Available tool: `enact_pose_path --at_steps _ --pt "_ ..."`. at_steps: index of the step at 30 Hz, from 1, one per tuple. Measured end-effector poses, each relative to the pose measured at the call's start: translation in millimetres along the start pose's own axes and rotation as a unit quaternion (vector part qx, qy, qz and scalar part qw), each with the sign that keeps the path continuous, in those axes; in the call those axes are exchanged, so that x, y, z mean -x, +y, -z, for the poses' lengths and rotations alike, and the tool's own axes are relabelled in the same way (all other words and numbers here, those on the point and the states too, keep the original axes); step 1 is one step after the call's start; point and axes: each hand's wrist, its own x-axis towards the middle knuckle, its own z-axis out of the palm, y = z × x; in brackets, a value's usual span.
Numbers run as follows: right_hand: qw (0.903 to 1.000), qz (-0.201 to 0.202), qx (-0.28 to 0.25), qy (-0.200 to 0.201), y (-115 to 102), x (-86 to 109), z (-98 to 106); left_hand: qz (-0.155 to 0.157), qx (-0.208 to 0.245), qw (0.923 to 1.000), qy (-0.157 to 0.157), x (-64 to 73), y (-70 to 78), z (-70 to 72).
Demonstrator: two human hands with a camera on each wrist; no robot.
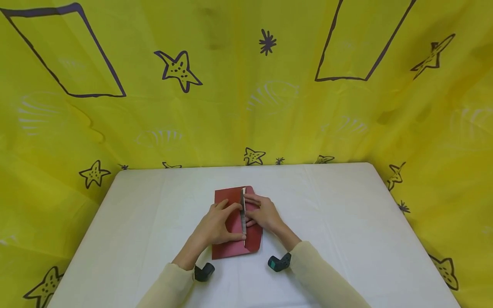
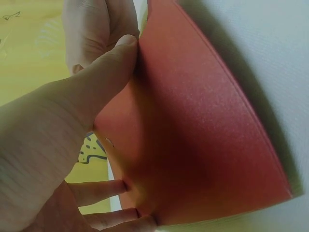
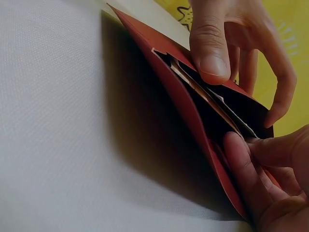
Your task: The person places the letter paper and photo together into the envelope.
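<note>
A red envelope (image 1: 227, 195) lies on the table in the head view, its flap (image 1: 254, 240) folded out to the right. Along its opening shows a thin strip of pale and greyish paper (image 1: 243, 220). My left hand (image 1: 215, 224) grips the envelope's body, thumb and index finger at the mouth. From the right, my right hand (image 1: 265, 214) reaches to the opening. In the right wrist view the envelope gapes, and my right fingertips pinch the edge of the paper (image 3: 207, 100) inside. How far the paper goes down is hidden.
A white cloth covers the table (image 1: 327, 205). Yellow curtains (image 1: 231, 124) with dark star drawings hang around its back and sides. Black wrist devices (image 1: 204, 272) sit at both cuffs.
</note>
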Motion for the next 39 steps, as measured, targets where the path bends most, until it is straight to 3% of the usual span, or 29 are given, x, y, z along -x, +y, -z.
enact_pose_path --at_steps 25,39 --pt "0.9998 -0.015 -0.011 -0.011 1.0 3.1 5.0 -0.001 -0.017 0.9998 -0.004 -0.8 3.7 -2.0" --pt "0.9994 -0.018 -0.014 -0.025 -9.2 10.3 21.9 0.009 -0.018 0.9997 -0.013 -0.4 9.2 -2.0"
